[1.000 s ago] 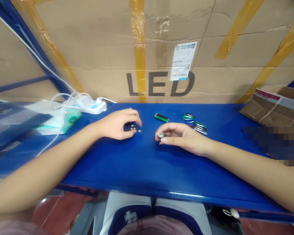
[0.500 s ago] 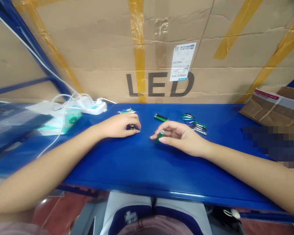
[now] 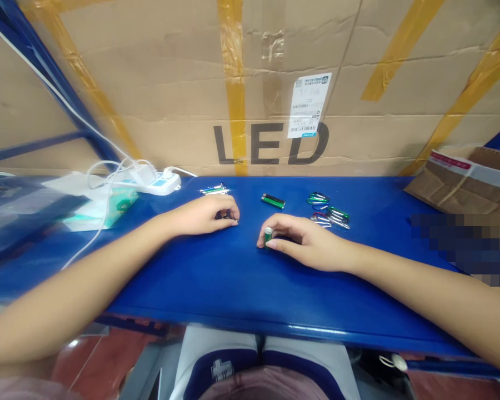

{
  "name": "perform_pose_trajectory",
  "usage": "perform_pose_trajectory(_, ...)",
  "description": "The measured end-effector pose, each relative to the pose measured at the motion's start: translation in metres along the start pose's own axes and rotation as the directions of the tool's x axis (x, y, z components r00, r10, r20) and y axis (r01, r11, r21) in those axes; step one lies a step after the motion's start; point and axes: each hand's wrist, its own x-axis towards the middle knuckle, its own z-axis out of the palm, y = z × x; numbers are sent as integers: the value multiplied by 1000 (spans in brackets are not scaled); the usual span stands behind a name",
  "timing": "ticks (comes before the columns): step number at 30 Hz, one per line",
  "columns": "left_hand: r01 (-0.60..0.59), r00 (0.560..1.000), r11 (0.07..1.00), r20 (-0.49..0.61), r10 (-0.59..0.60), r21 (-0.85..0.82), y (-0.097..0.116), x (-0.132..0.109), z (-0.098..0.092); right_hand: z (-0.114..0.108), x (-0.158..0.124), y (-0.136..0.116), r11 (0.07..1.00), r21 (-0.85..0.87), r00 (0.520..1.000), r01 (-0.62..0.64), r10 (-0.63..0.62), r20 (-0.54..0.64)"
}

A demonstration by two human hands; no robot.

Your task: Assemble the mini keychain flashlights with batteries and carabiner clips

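The palm of the left hand point(image 3: 204, 216) is turned from view; its fingers curl down to the worktop point(image 3: 233, 278) with thumb and fingertips nearly together over something small and shiny, mostly covered, and whether they grip it I cannot tell; the slim silver, blue and green pieces point(image 3: 215, 189) just beyond that hand are too small to name; a patch of coarse blocks hides whatever lies at the right edge, and both forearms are cut off by the frame; the open carton point(image 3: 441, 180) at the right shows its brown side and a white strip with a red band, its contents out of sight; the large cardboard box point(image 3: 170, 83) behind is closed with yellow tape and marked LED; the right hand point(image 3: 302, 241) is half curled, thumb and fingers closed about a short green cylinder point(image 3: 268, 237); this stands nearly upright low over the worktop, near the middle, with a round silvery top and a glossy green side, its base hard to make out; beyond it lie black and green tubes point(image 3: 273, 201), side by side, and green and blue carabiners point(image 3: 318, 198).
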Motion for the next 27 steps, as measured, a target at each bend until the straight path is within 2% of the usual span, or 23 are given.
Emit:
perform_pose_trajectory(3,20,997,996,-78,-28,-92,10,2,3,1,0,3,1000,5,1000,11,-11,3)
perform_pose_trajectory(6,35,977,966,-197,-88,-255,26,3,8,2,1,5,1000,10,1000,22,-22,-9)
perform_pose_trajectory(9,-18,956,913,-274,-103,-407,42,3,14,4,1,5,1000,5,999,29,-29,-20)
perform_pose_trajectory(11,-50,948,896,-302,-96,-441,49,3,17,4,1,5,999,-9,999,44,-44,-21)
perform_pose_trajectory(14,-88,934,909,-352,-67,-407,54,3,19,3,0,5,993,-65,995,96,-98,-29)
perform_pose_trajectory(18,-172,912,930,-409,26,-324,52,4,19,2,0,6,981,-122,988,150,-153,-22)
perform_pose_trajectory(23,-305,864,922,-477,163,-237,53,5,23,2,1,7,983,-126,990,137,-141,-21)
perform_pose_trajectory(27,-412,825,901,-475,305,-137,56,4,27,2,1,8,989,-101,994,110,-112,-13)
